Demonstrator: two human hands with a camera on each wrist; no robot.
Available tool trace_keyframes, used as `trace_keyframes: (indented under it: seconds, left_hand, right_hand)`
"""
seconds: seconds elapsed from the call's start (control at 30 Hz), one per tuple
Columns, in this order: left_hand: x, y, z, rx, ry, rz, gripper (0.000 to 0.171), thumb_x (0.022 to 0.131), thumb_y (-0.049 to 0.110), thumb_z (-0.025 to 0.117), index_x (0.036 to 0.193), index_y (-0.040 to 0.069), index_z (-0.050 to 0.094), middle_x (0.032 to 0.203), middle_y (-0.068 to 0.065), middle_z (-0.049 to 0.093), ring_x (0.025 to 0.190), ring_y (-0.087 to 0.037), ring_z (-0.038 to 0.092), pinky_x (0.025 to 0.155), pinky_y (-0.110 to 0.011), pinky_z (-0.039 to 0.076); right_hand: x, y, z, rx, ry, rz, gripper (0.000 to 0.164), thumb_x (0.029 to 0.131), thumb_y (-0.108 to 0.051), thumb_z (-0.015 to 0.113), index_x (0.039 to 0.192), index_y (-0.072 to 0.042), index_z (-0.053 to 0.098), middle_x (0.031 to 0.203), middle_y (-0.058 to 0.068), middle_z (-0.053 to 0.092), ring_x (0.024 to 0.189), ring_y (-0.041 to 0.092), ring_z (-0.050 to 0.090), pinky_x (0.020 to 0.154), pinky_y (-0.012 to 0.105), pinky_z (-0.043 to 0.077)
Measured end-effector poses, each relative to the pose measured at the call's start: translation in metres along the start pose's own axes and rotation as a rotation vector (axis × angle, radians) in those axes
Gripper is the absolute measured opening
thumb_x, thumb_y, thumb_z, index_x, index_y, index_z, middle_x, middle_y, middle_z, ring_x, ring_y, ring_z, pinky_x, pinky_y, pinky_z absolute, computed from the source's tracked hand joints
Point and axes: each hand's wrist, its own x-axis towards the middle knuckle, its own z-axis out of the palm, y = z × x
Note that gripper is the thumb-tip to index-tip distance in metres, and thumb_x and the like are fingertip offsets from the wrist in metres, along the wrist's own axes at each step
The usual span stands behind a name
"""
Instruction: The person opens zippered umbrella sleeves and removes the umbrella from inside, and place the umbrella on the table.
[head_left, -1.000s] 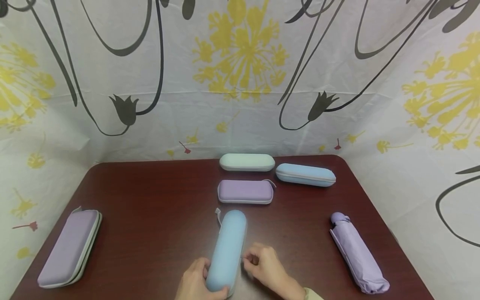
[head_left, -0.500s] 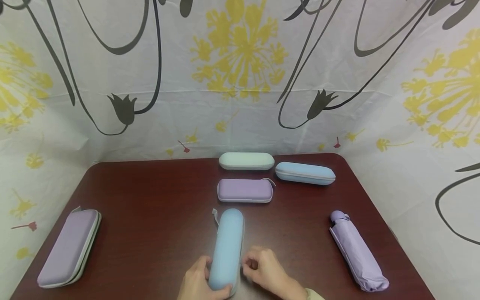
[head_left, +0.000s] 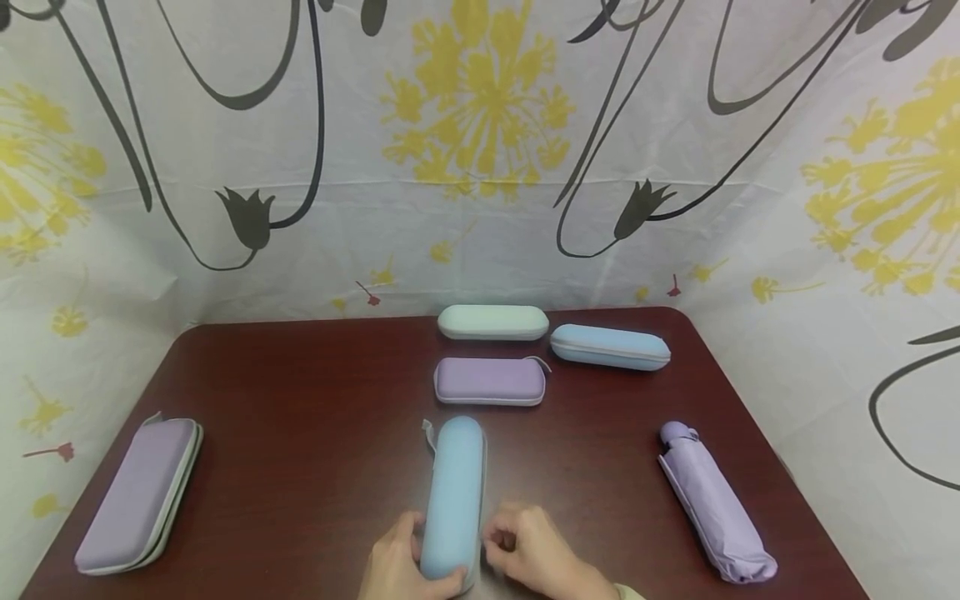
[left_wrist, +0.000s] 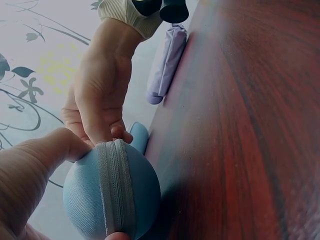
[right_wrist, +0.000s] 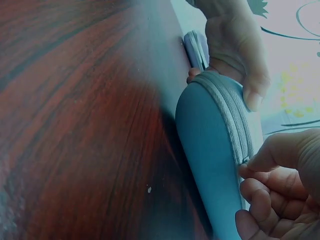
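A light blue zippered hard case [head_left: 455, 492] lies lengthwise near the table's front. My left hand [head_left: 403, 562] grips its near end, thumb over the top and fingers along the left side. At the right side, my right hand [head_left: 528, 546] pinches the small zipper pull [right_wrist: 245, 161] between thumb and forefinger. In the right wrist view the grey zipper [right_wrist: 227, 107] runs round the near end and looks closed there. The left wrist view shows that rounded end [left_wrist: 82, 195] close up, with the right hand [left_wrist: 102, 95] beyond it. A strap sticks out at the far left end.
Behind the blue case lie a purple case [head_left: 490, 382], a mint case [head_left: 492, 322] and another blue case [head_left: 611, 347]. A larger purple case [head_left: 140, 497] is at the left, a folded lilac umbrella [head_left: 716, 504] at the right. Patterned cloth [head_left: 480, 242] hangs behind the table.
The blue case has swung slightly, its far end moving left, so it points more straight ahead. My right hand has drawn a little nearer, still at the case's side.
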Motion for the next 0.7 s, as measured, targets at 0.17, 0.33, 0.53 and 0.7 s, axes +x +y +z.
trace_keyframes:
  seconds: [0.17,0.33,0.53,0.7]
  left_hand:
    - [0.001,0.000,0.002,-0.001,0.031,0.016,0.071,0.059,0.044,0.083,0.104,-0.002,0.054,0.067,0.007,0.053,0.058,0.001,0.050,0.053,-0.020,0.044]
    - [0.000,0.001,0.001,-0.006,0.026,0.015,0.071,0.060,0.045,0.082,0.105,-0.002,0.054,0.066,0.007,0.052,0.058,0.001,0.048,0.053,-0.020,0.043]
    - [0.009,-0.009,-0.021,-0.022,-0.180,0.119,0.075,0.067,0.045,0.079,0.113,-0.006,0.050,0.069,0.006,0.051,0.056,0.001,0.045,0.051,-0.021,0.041]
    - [0.045,-0.019,-0.062,0.093,-0.267,0.418,0.054,0.068,0.020,0.078,0.111,-0.003,0.055,0.078,0.004,0.056,0.060,0.000,0.047,0.053,-0.020,0.043]
  right_hand:
    - [-0.002,0.000,0.000,0.020,-0.029,-0.001,0.023,0.065,0.004,0.071,0.068,-0.016,0.060,0.064,-0.009,0.049,0.060,-0.007,0.041,0.051,0.004,0.034]
    - [-0.003,0.002,-0.002,0.036,-0.049,-0.009,0.022,0.067,0.004,0.071,0.070,-0.015,0.061,0.065,-0.009,0.050,0.060,-0.006,0.042,0.052,0.004,0.035]
    - [-0.003,0.004,-0.005,0.083,-0.041,-0.049,0.024,0.067,0.006,0.070,0.074,-0.015,0.063,0.067,-0.007,0.052,0.061,-0.005,0.044,0.053,0.004,0.036]
    - [-0.003,0.006,-0.005,0.100,-0.045,-0.061,0.022,0.068,0.006,0.070,0.075,-0.015,0.063,0.067,-0.007,0.052,0.061,-0.005,0.045,0.053,0.004,0.037]
